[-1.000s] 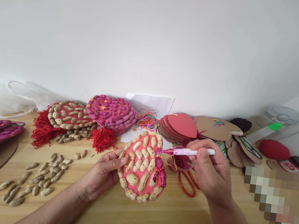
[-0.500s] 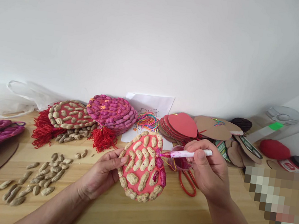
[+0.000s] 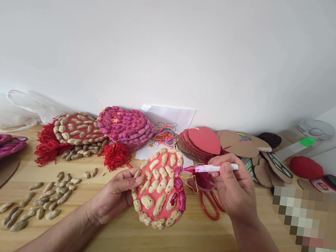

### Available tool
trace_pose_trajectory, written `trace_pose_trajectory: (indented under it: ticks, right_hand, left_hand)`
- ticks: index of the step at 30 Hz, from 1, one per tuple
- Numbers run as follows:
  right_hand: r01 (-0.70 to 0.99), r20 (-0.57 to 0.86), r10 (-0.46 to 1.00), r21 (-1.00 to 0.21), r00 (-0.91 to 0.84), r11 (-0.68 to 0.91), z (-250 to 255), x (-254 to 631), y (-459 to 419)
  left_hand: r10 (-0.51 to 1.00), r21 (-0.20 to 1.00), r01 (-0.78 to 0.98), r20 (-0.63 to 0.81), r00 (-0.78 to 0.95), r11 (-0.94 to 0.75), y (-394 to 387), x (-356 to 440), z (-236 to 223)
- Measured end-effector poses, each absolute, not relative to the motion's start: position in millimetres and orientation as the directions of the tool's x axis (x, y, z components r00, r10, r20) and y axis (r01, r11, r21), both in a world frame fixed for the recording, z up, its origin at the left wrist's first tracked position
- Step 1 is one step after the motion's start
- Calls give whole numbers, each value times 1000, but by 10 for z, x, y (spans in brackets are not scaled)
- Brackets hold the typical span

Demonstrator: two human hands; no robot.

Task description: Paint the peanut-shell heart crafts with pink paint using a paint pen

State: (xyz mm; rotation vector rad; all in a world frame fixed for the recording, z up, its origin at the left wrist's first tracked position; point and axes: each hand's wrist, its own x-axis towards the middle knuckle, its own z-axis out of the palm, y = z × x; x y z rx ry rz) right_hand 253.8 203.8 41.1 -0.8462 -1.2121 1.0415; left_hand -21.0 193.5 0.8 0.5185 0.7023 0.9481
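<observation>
My left hand grips the left edge of a red heart-shaped board covered with glued peanuts, thumb on its face. Pinched in the fingers of my right hand is a white paintbrush, its pink-stained tip at the upper right edge of the board. A few peanuts along that right side are painted magenta; the others are plain tan. Behind the brush stands a clear cup of magenta paint, partly hidden by my right hand. Red-handled scissors lie just below the cup.
Loose peanuts lie on the wooden table at left. Along the wall sit a magenta peanut-covered stack, an unpainted peanut piece with a red tassel, coloured strings, red heart boards and red yarn.
The brush tip has shifted slightly up and right along the peanut at the board's edge. My right hand has risen a little; my left hand keeps its hold.
</observation>
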Motion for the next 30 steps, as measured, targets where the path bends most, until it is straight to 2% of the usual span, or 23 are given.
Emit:
trace_pose_trajectory:
  ticks: [7, 11, 17, 22, 30]
  right_hand:
    - [-200, 376, 926, -906, 22, 372, 454, 2514, 2027]
    - [-192, 361, 932, -917, -26, 349, 435, 2529, 2028]
    - [-191, 331, 943, -924, 38, 332, 444, 2534, 2030]
    - [-200, 346, 938, -920, -13, 336, 448, 2521, 2029]
    - [-178, 324, 945, -928, 50, 328, 404, 2555, 2047]
  left_hand:
    - [870, 667, -565, -316, 377, 487, 1931, -202, 11]
    - [866, 665, -559, -332, 373, 495, 1933, -198, 17]
    - [865, 664, -559, -324, 382, 496, 1940, -197, 15]
    - [867, 666, -559, -329, 374, 494, 1938, -200, 18]
    - [869, 676, -549, -335, 365, 492, 1944, -195, 23]
